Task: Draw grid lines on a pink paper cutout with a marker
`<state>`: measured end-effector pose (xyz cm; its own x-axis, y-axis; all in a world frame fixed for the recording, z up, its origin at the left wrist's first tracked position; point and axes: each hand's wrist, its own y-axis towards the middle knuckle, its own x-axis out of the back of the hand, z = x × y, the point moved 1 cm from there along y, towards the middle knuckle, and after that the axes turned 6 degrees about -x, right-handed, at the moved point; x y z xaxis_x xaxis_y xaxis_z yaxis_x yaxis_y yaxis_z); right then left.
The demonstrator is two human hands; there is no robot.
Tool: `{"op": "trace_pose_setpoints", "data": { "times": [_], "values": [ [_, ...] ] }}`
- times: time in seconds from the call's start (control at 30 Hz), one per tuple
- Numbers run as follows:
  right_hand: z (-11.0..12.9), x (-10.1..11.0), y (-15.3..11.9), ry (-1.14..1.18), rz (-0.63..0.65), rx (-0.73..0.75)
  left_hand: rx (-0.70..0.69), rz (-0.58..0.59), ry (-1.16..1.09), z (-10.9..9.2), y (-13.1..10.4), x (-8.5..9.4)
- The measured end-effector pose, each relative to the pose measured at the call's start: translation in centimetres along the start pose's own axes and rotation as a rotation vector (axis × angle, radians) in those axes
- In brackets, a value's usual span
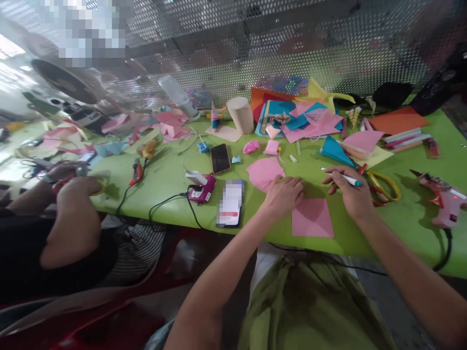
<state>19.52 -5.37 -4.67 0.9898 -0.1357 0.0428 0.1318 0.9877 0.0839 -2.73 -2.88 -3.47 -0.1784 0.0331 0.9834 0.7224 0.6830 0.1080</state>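
My left hand point(282, 194) rests fingers-down on the green table point(175, 167), its fingertips at the upper left corner of a pink paper square point(312, 218) lying near the front edge. My right hand point(348, 192) holds a white pen with a teal tip point(343, 178), just right of and above the square. Another pink paper piece point(264, 172) lies beyond my left hand.
Yellow-handled scissors point(383, 187) lie right of my right hand, a pink glue gun point(443, 199) further right. Two phones point(220, 158) point(230, 203) and a pink device point(202, 190) lie left. Coloured paper point(302, 119) is piled at the back. A person's hands point(73, 187) work at left.
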Motion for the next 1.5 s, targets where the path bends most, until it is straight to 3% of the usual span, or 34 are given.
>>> {"op": "trace_pose_setpoints", "data": {
  "times": [0.1,0.2,0.3,0.43,0.53,0.63,0.73,0.83,1.0,1.1,1.3,1.5],
  "values": [
    [0.1,0.0,0.0,0.005,0.009,0.017,0.035,-0.006,-0.024,0.0,-0.7,0.1],
    [0.2,0.1,0.0,0.027,0.025,0.034,0.132,-0.014,-0.011,-0.7,-3.1,0.5],
    [0.5,0.0,-0.1,0.051,0.019,0.042,0.303,-0.129,0.010,-2.2,-7.8,1.0],
    [1.1,-0.1,-0.4,0.087,0.021,0.025,0.332,-0.303,-0.090,-4.6,-15.8,2.0],
    [1.3,-0.1,-0.5,0.098,0.015,0.003,0.348,-0.248,-0.065,-5.3,-20.6,2.6],
    [1.2,0.0,-0.6,0.096,0.005,-0.026,0.397,-0.157,-0.021,-5.3,-22.8,3.1],
    [0.8,0.1,-0.5,0.103,0.014,-0.046,0.431,-0.230,-0.035,-5.3,-21.9,3.6],
    [0.5,0.2,-0.1,0.115,-0.003,-0.062,0.323,-0.273,-0.105,-5.5,-18.3,3.6],
    [0.4,0.9,-0.1,0.131,-0.030,-0.143,0.038,-0.053,-0.218,-4.9,-10.4,1.5],
    [0.6,1.8,-1.3,0.107,-0.020,-0.182,-0.047,0.044,-0.227,-4.2,-7.5,0.0],
    [-1.0,3.4,-3.7,0.001,-0.036,-0.235,-0.080,0.053,-0.185,-4.0,-6.9,-1.0],
    [-0.9,2.9,-4.2,-0.184,-0.059,-0.186,-0.069,0.036,-0.189,-4.3,-7.0,-0.8]
  ]
}}
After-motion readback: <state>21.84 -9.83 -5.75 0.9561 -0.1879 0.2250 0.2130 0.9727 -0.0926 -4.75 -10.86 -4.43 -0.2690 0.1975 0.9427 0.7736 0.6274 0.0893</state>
